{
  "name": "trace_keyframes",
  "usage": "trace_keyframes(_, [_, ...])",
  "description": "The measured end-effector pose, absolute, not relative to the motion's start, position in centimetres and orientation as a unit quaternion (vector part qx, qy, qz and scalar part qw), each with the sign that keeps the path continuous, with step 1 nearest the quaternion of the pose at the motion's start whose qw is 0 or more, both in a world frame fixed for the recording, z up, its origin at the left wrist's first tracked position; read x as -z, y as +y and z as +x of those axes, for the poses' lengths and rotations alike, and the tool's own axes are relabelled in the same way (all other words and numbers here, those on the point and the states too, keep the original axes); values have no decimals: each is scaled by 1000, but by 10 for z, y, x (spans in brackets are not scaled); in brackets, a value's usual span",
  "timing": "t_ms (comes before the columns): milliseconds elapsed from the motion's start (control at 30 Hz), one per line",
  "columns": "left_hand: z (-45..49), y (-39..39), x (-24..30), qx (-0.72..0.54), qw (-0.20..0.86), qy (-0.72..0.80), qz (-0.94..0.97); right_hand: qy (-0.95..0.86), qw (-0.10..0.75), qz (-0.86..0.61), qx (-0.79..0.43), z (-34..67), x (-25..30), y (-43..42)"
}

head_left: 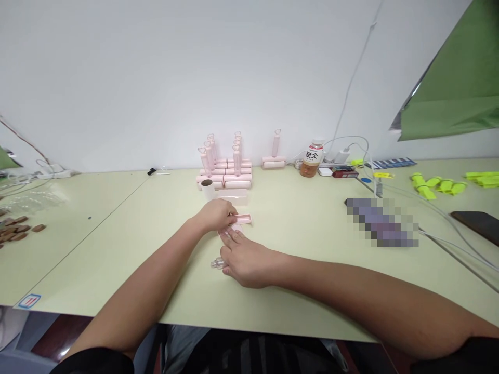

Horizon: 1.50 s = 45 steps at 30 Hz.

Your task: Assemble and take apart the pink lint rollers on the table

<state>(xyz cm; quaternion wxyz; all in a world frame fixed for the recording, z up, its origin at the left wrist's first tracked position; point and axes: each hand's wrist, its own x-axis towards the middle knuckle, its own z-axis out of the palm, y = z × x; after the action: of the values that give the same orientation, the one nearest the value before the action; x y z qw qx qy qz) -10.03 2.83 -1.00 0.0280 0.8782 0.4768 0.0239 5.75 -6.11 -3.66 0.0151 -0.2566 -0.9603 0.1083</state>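
My left hand [215, 214] is closed around one end of a pink lint-roller part [243, 219] lying on the pale green table [117, 239]. My right hand [244, 258] rests palm down just in front of it, fingers stretched toward a clear round piece [236, 229]. A small clear plastic piece [217, 264] lies by the right thumb. A white paper roll [208, 189] stands upright just behind my left hand, beside a pale pink cover [233, 197].
A stack of pink lint rollers [226, 167] with upright handles stands at the back, one more [274, 156] to its right. A tea bottle [312, 158], chargers and cables, neon yellow parts [436, 186], a dark phone [477, 224] lie right. Brown pieces [17, 228] lie left.
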Motion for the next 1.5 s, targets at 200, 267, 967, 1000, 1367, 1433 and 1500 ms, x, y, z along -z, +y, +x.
trace_keyframes(200, [-102,26,12,-20,37,478,878,-964,26,-246,-100,58,37,-59])
trace_keyframes(267, [-102,23,12,-21,34,481,876,-966,31,-241,-87,58,39,-59])
trace_keyframes(967, [-102,14,13,-36,39,489,871,-945,46,-322,-33,67,50,-80])
trace_keyframes(1000, [-102,13,13,-36,39,490,870,-946,45,-320,-33,67,49,-78])
trace_keyframes(1367, [-100,9,10,-27,42,503,863,-943,89,-319,-35,96,24,-79])
trace_keyframes(1433, [-101,8,6,-30,43,509,859,-924,86,-370,-34,107,20,-73])
trace_keyframes(1500, [-105,5,-1,-38,46,512,857,-898,91,-429,-39,116,20,-62])
